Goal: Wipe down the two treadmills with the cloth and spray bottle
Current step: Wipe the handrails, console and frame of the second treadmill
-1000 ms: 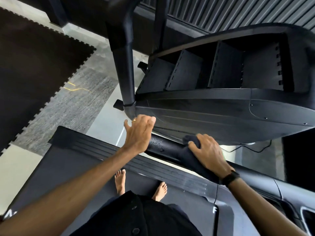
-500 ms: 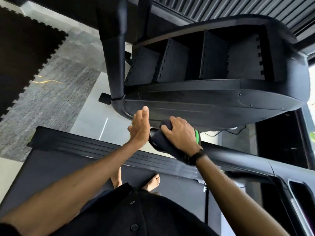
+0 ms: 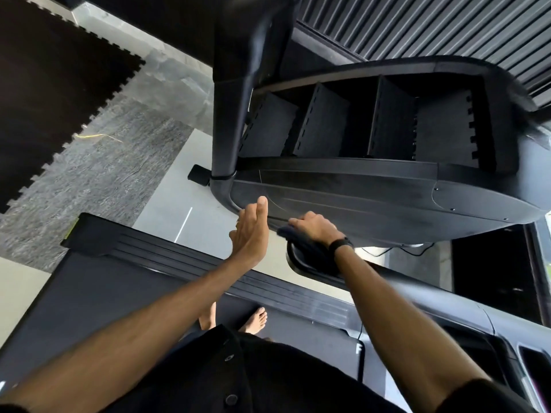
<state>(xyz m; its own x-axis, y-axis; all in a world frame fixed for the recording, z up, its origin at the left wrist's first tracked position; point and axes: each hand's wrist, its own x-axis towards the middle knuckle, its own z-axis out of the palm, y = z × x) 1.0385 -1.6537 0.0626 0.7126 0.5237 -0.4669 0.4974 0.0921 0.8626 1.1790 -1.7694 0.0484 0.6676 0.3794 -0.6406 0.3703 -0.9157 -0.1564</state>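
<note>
At the rounded end of the black handrail (image 3: 301, 263), our right hand (image 3: 317, 229) curls its fingers over the dark cloth (image 3: 310, 251) and grips it against the rail, the cloth bunched under the palm and hanging down the near side of the bar. We wear a black wristband (image 3: 341, 244) on that wrist. Just beside it, our left hand (image 3: 252, 234) is held flat with straight fingers, holding nothing, its fingertips reaching up toward the lower edge of the big black machine body (image 3: 372, 201) beyond the rail; whether they touch it we cannot tell. That body carries stepped dark panels (image 3: 325, 129) in its upper part and a thick upright post (image 3: 231, 114) at its left end. Below us runs the treadmill deck (image 3: 89, 299) with its ribbed side rail (image 3: 167, 257), and our bare feet (image 3: 253, 320) stand on the belt. Off to the left lie grey carpet (image 3: 89, 174) and black interlocking mats (image 3: 53, 70)
</note>
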